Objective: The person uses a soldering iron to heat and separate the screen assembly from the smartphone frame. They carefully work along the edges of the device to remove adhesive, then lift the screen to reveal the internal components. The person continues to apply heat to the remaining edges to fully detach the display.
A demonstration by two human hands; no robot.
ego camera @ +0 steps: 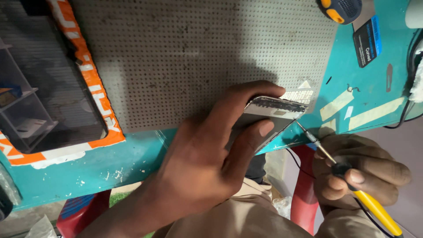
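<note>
Left hand (198, 167) grips an opened phone (269, 115) at the teal bench edge (132, 158).
Right hand (359, 174) pinches a yellow-handled soldering iron (348, 176), tip beside the phone's corner; compartment box (26, 105) holds small parts.

Teal bench (132, 163) under dim light
A grey perforated mat (189, 57) covers its top; strips of tape (374, 113) stick to the paint, red stool (304, 185) below.

Phone (272, 115): lower body hidden under left hand (207, 163). Yellow-handled tool (352, 189): grip end cut by bottom edge, tip contact too small to tell. Blue-orange item (341, 9): cropped at top. Left-side compartments (22, 110): contents dim, unclear.
</note>
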